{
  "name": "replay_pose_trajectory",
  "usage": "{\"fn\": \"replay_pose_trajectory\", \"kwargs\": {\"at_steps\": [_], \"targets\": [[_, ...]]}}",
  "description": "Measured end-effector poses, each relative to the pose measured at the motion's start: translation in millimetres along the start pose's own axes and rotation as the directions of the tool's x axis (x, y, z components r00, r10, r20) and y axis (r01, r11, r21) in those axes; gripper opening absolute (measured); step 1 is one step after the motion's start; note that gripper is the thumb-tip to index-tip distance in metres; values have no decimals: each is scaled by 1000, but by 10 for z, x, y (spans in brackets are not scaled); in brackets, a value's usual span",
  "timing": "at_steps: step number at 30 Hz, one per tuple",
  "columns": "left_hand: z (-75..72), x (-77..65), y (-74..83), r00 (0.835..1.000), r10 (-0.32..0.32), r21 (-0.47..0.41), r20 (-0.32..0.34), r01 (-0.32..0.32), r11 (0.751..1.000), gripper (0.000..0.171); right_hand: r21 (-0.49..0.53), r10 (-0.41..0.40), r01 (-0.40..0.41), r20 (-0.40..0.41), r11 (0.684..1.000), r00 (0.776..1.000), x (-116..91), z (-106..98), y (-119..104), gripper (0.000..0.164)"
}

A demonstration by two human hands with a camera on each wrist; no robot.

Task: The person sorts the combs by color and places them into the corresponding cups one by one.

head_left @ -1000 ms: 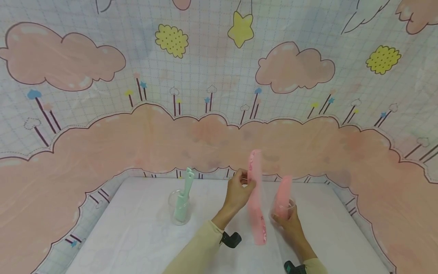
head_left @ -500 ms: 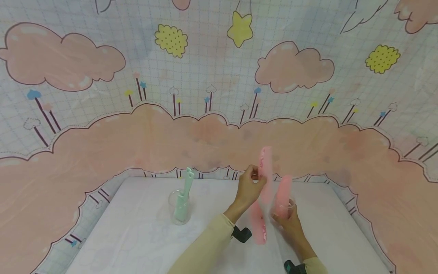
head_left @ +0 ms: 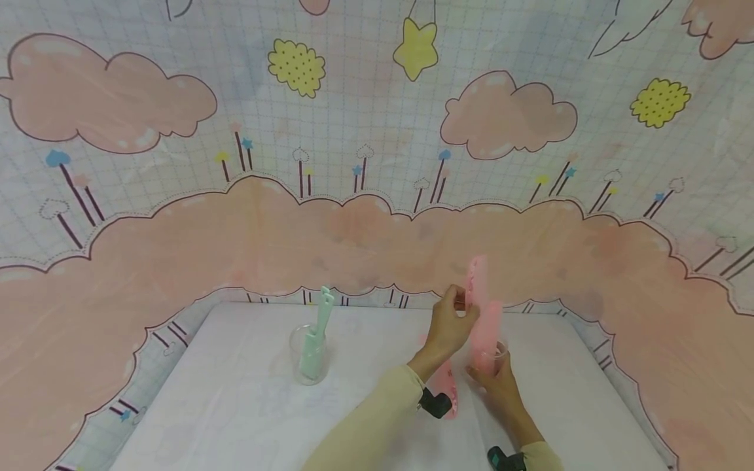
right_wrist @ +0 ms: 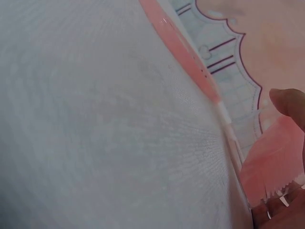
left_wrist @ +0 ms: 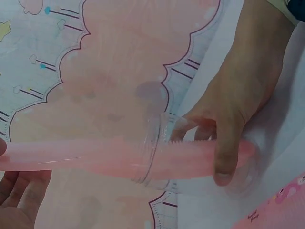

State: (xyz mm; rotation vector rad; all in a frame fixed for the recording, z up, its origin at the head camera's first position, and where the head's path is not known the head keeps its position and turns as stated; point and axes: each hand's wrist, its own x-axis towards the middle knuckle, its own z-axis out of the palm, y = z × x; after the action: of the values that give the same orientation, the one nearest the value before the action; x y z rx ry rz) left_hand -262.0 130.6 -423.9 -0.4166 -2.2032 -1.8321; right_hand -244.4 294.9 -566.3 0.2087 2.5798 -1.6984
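In the head view my left hand (head_left: 450,327) pinches a long pink comb (head_left: 477,278) and holds it upright. This comb overlaps a second pink comb (head_left: 491,320), which stands in a clear plastic cup (head_left: 502,348). My right hand (head_left: 499,391) grips the cup's lower part from the near right side, thumb across its front. Fine teeth show on the pink comb (left_wrist: 190,152) inside the cup in the left wrist view. A third pink comb (head_left: 449,391) with printed pattern lies on the table, partly covered by my left wrist.
A second clear cup (head_left: 294,347) stands to the left on the white table (head_left: 224,392), holding light green handled pieces (head_left: 324,314). Behind the table's far edge rises a backdrop (head_left: 377,242) printed with clouds. Black wrist-worn cameras sit at both cuffs.
My left hand has carried its pink comb rightward, away from above the table comb and over to the cup. The right hand and its cup have stayed in place.
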Motion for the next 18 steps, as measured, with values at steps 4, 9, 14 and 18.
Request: {"fn": "replay_pose_trajectory", "kwargs": {"at_steps": [4,9,14,18], "targets": [[73,7,-18,1000,-1,-19,-12,1,1000,13,13,-1,1,3,1000,1000,-7,-1,-9,111],[161,28,-68,1000,3,-29,-27,-4,1000,13,-4,18,-18,3,1000,1000,-13,-2,-21,119],[231,28,-114,1000,-9,-20,-24,9,1000,12,-19,15,-15,2,1000,1000,8,1,-11,117],[267,12,-144,1000,-10,-9,-22,10,1000,12,-14,1,-1,-2,1000,1000,23,-1,-9,115]]}}
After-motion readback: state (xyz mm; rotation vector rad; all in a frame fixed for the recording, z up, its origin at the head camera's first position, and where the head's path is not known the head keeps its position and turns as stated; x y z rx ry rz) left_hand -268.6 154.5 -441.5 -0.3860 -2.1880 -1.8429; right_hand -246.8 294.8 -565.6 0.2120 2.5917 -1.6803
